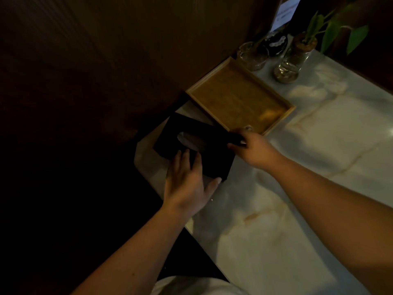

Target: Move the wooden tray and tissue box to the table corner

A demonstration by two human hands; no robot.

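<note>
A black tissue box (204,143) with an oval opening on top lies at the near left corner of the marble table (319,145). My left hand (187,182) grips its near end, fingers over the top and thumb along the side. My right hand (253,149) holds its far right end. Just beyond the box, a shallow rectangular wooden tray (240,96) with nothing in it rests against the dark wooden wall, its near corner close to my right hand.
Behind the tray stand two glass jars, a low one (253,56) and a taller one with a green plant (291,64), plus a dark round object (275,44). A dark wooden wall (127,60) borders the table's left side. A white card (285,11) leans at top right.
</note>
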